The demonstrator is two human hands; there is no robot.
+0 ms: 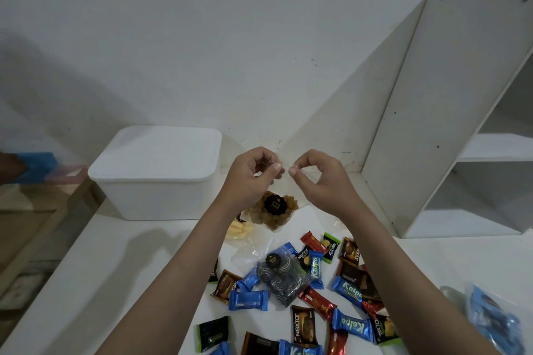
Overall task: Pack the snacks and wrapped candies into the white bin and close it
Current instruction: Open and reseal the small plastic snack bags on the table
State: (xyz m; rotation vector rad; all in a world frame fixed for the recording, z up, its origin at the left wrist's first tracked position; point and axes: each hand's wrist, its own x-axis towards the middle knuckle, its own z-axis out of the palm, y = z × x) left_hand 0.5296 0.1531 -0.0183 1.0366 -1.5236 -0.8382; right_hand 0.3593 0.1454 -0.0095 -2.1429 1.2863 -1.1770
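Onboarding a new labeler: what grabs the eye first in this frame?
Both hands, left hand and right hand, raised mid-frame, pinching the top of a clear snack bag that hangs above the table. Below them, a bright scatter of blue, red and brown wrapped candies across the near table. Left of the hands sits the white bin, lid on.

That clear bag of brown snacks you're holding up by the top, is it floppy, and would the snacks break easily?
Probably floppy: the clear bag hangs down from where the left hand and right hand pinch its top. It looks light, since fingertips alone carry it. The brown snacks look puffy and irregular, so squeezing might crush them.
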